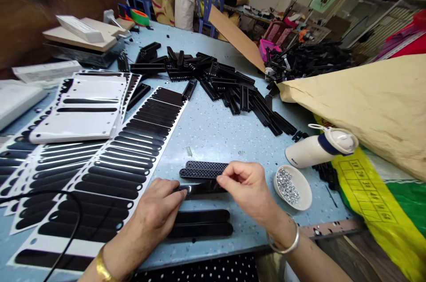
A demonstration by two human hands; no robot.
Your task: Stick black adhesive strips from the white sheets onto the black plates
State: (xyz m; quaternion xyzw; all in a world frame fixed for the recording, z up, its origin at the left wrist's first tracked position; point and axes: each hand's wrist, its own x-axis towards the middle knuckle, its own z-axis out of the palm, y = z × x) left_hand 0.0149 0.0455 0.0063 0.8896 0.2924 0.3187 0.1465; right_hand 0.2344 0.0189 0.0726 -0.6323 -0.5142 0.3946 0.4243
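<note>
left wrist: gold bangle (102, 268) | right wrist: silver bangle (289, 242) | forearms unsleeved

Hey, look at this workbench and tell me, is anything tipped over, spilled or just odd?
One thing: the white bottle lies on its side near the table's right edge, beside the white dish of small shiny bits. Nothing has leaked that I can see. Both hands, left and right, hold a glossy black strip flat.

The strip (203, 188) held at lower centre looks like glossy black plastic, catching light; the two strips (203, 170) just above it are matt with a perforated, grid-like texture; the sheets (109, 171) at left are smooth white paper carrying shiny black stickers; the table (216, 127) is a speckled, smooth blue; the bowl (301, 204) at right is glazed white, holding bright metal bits.
</note>
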